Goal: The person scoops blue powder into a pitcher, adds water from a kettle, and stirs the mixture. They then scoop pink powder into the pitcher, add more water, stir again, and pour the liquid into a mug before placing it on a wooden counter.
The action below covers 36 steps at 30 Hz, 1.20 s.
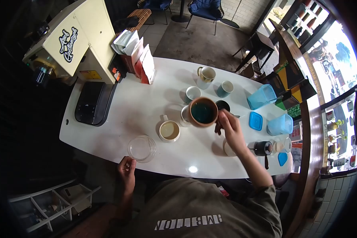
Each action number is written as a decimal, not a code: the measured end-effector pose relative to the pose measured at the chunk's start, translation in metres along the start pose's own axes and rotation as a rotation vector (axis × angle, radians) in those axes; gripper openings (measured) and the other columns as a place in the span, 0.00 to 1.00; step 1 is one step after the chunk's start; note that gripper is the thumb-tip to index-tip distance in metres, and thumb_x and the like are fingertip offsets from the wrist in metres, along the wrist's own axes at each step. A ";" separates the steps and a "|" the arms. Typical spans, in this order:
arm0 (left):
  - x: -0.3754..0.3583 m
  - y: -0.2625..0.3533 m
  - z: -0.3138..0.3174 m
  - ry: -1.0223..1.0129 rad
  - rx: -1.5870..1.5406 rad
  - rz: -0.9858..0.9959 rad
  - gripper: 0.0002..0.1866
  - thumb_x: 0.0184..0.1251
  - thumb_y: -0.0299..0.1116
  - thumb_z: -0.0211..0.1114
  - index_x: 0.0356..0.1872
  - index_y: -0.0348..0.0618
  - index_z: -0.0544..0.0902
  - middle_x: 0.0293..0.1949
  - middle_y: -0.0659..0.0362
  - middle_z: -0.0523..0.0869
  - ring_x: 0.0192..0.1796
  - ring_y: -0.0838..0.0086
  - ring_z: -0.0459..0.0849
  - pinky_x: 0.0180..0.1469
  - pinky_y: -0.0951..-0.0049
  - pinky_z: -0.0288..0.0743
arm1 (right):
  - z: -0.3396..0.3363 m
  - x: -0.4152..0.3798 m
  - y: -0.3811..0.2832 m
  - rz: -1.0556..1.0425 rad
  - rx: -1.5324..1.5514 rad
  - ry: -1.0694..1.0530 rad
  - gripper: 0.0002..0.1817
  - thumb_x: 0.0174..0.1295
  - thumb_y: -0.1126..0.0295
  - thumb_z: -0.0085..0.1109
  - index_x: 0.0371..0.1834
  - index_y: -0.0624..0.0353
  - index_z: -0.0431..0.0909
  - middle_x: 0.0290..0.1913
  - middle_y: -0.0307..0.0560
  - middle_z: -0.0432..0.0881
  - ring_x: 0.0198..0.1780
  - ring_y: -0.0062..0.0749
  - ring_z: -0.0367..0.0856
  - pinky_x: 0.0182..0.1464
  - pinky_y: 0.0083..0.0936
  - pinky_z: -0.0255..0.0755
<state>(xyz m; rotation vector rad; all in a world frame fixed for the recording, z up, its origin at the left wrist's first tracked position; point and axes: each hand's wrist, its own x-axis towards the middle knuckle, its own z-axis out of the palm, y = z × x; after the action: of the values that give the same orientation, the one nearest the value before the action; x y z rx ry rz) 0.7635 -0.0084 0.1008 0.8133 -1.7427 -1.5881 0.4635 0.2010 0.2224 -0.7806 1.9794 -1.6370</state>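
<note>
Raised over the middle of the table, a brown cup with a dark teal inside (pixel 202 112) is gripped at its right side by my right hand (pixel 229 126). A pale cup behind it is partly covered. My left hand (pixel 127 166) is at the table's front edge with its fingers curled; whether they hold anything is hidden. Just above it is a clear round container (pixel 142 149), close to the fingertips. To the right of that container stands a cream mug with pale liquid (pixel 169 131). Farther back are a white cup (pixel 192 94), a teal cup (pixel 224 89) and a tan-glazed mug (pixel 206 77).
A large cream machine (pixel 77 43) stands at the left, beside several upright bags (pixel 142 63). Blue containers (pixel 261 97) and a blue lid (pixel 256 121) are to the right. A dark cylinder (pixel 262 148) lies near my right forearm. The white table (pixel 107 131) has a curved edge.
</note>
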 end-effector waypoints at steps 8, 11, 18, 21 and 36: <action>-0.009 -0.004 -0.010 0.097 -0.056 -0.019 0.14 0.68 0.30 0.64 0.25 0.41 0.69 0.25 0.68 0.66 0.31 0.84 0.61 0.34 0.78 0.57 | 0.026 0.145 0.022 -0.016 -0.084 -0.151 0.21 0.78 0.60 0.44 0.43 0.68 0.79 0.34 0.44 0.84 0.28 0.20 0.76 0.32 0.21 0.71; -0.016 -0.003 -0.018 0.077 0.017 -0.073 0.14 0.68 0.32 0.64 0.25 0.41 0.70 0.25 0.68 0.68 0.31 0.84 0.62 0.35 0.78 0.58 | 0.035 0.192 0.050 0.058 -0.167 -0.135 0.19 0.75 0.59 0.48 0.45 0.66 0.82 0.32 0.42 0.84 0.27 0.21 0.76 0.31 0.23 0.71; -0.023 -0.008 -0.025 0.184 0.154 -0.081 0.16 0.68 0.35 0.65 0.24 0.42 0.71 0.24 0.68 0.68 0.29 0.84 0.62 0.32 0.77 0.57 | 0.048 0.257 0.085 0.267 -0.410 -0.137 0.18 0.72 0.59 0.51 0.40 0.62 0.86 0.33 0.43 0.86 0.28 0.24 0.79 0.30 0.25 0.73; -0.022 -0.014 -0.028 0.198 0.140 -0.075 0.16 0.68 0.36 0.66 0.24 0.43 0.71 0.23 0.68 0.68 0.29 0.84 0.62 0.31 0.76 0.57 | 0.048 0.273 0.102 0.312 -0.476 -0.154 0.17 0.71 0.59 0.53 0.40 0.61 0.87 0.34 0.43 0.87 0.28 0.25 0.80 0.30 0.26 0.75; -0.008 -0.020 -0.018 0.185 0.052 -0.028 0.17 0.74 0.35 0.55 0.25 0.36 0.71 0.21 0.64 0.68 0.27 0.82 0.64 0.29 0.75 0.59 | 0.056 0.292 0.146 0.287 -0.387 -0.278 0.16 0.66 0.62 0.57 0.31 0.64 0.86 0.27 0.48 0.85 0.27 0.30 0.83 0.30 0.28 0.79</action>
<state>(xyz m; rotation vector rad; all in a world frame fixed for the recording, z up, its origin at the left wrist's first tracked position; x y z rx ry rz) 0.7832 -0.0151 0.0815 0.9820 -1.6520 -1.4410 0.2653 -0.0174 0.0718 -0.7667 2.1095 -0.9420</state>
